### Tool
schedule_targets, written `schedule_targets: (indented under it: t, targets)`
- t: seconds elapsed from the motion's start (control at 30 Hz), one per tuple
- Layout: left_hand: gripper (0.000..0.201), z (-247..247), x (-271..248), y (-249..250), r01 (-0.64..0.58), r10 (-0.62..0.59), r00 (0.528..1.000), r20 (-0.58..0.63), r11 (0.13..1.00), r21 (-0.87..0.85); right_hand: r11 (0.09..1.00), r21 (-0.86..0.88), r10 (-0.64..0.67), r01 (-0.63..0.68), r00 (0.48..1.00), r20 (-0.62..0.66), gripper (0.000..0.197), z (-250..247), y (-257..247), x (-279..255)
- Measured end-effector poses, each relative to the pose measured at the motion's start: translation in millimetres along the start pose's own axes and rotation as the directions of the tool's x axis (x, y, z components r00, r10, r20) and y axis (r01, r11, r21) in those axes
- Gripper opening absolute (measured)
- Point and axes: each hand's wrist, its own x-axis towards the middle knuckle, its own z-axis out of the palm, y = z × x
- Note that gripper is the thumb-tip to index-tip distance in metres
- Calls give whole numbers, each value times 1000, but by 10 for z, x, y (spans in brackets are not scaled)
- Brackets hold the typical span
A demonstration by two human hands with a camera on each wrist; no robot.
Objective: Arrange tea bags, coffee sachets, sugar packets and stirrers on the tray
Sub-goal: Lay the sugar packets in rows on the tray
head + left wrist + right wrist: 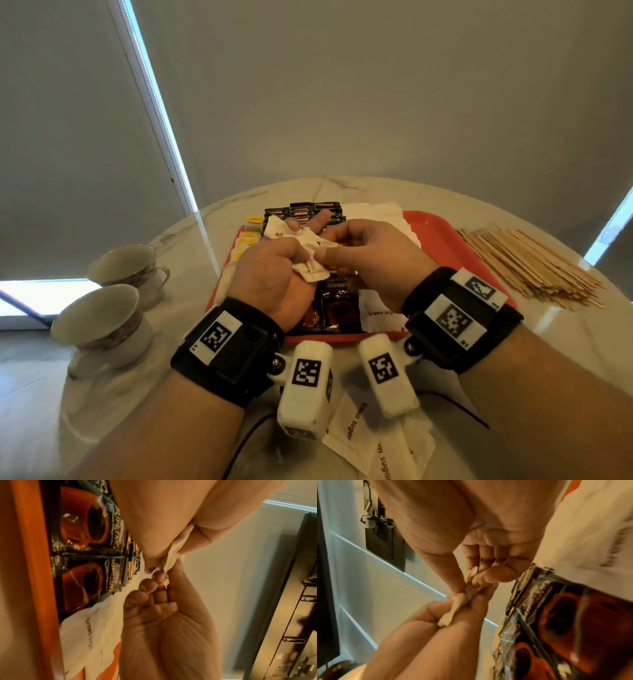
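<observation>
Head view shows coffee sachets (310, 212) and tea bags (249, 236) on the tray (435, 233), stirrers (527, 267) outstanding on the table, while left hand (274, 270) and right hand (373, 253) both pinch sugar packets (301, 245).

Sugar packets (310, 248): matt white paper, creased, printed brown. Coffee sachets (82, 524): glossy foil-like film, crinkled at seams, bright glare. Tray (435, 236): smooth red plastic, slight sheen. Stirrers (527, 270) at tabletop's right edge: pale bare wood, matt. Tabletop (582, 329): polished marble look, reflective. Cups (102, 322): glazed ceramic, glossy. Wristbands (236, 356): black cloth.
</observation>
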Motion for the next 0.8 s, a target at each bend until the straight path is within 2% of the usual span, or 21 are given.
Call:
schedule_targets:
  t: [0.1, 0.23, 0.37, 0.43, 0.47, 0.5, 0.57, 0.6, 0.67, 0.73, 0.8]
  targets:
    - [40, -69, 36, 41, -22, 21, 998, -54, 1000, -9, 990, 131, 56, -52, 998, -28, 16, 3, -16, 57]
    - [41, -138, 94, 74, -96, 92, 980, -177, 995, -15, 898, 424, 119, -120, 992, 29, 11, -21, 51, 49]
    - [38, -193, 142, 83, -94, 110, 945, -309, 993, 66, 859, 500, 115, -107, 993, 16, 6, -69, 70, 14]
    - [22, -176, 117, 85, -17, 54, 954, -294, 992, 128, 873, 478, 98, -94, 995, 17, 3, -58, 66, -14]
    - [10, -159, 100, 91, 37, 3, 965, -261, 988, 148, 884, 459, 86, -85, 996, 18, 3, -45, 69, -26]
    - [7, -147, 78, 95, 87, -46, 975, -217, 979, 182, 896, 438, 74, -75, 997, 19, 1, -32, 71, -43]
    - [33, -159, 52, 90, 145, -98, 983, -156, 935, 325, 919, 391, 43, -46, 999, 17, 6, -13, 80, -66]
    - [35, -155, 41, 83, 144, -100, 987, -130, 906, 397, 930, 367, 30, -34, 999, 16, 11, -7, 86, -75]
    - [23, -147, -3, 68, 121, -95, 992, -77, 853, 507, 940, 340, 21, -24, 1000, 13, 15, 0, 83, -90]
    - [11, -154, -19, 66, 121, -100, 993, -68, 833, 539, 938, 346, 30, -30, 1000, 4, 12, -10, 83, -99]
    - [5, -172, -9, 71, 116, -92, 993, -71, 844, 523, 935, 351, 47, -50, 999, 19, 18, -37, 77, -109]
